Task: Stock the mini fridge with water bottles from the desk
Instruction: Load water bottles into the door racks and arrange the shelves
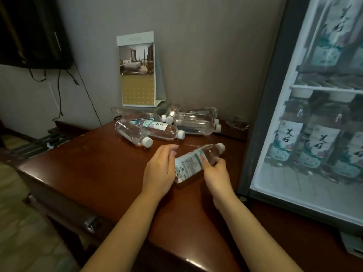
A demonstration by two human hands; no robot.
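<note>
A clear water bottle with a white cap and a pale green label lies tilted just above the brown desk. My right hand grips its middle from the right. My left hand rests against the bottle's lower end, fingers loosely curled around it. Behind them, several more bottles lie in a pile on the desk. The mini fridge stands open at the right, with upright labelled bottles on its lower shelf and more on the shelf above.
A desk calendar stands against the wall behind the pile. A dark television with hanging cables is mounted at the upper left. A glass ashtray sits by the fridge. The desk's front edge runs diagonally at the lower left.
</note>
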